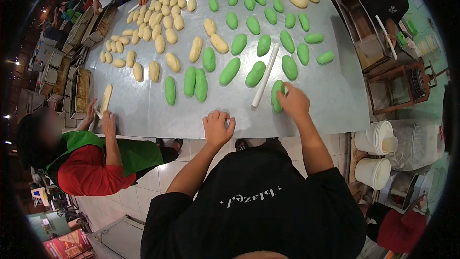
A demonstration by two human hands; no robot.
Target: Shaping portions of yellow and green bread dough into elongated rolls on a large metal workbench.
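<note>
- The left hand (217,125) rested on the near edge of the grey metal worktable (143,110), fingers curled loosely under and grasping nothing.
- The right hand (293,101) lay just beyond it to the right, palm down over the oblong green dough piece (276,97), fingers closed lightly around the far end; the piece sat on the table near the front edge, just right of the white plastic rolling pin (265,75).
- By my reading the step in hand was picking up or pressing this one piece (which of the two was not clear), and the next move would call for a gentle grip, since soft dough dents easily, and for keeping clear of the pin beside it.
- Farther off, rows of green dough ovals (239,43) filled the middle and right, pale cream dough ovals (158,29) the far left.
- Much of the held piece was covered by the palm; a co-worker's hands (100,115) at the left edge held a flat pale strip, hard to make out; the far corners bent away and blurred.
</note>
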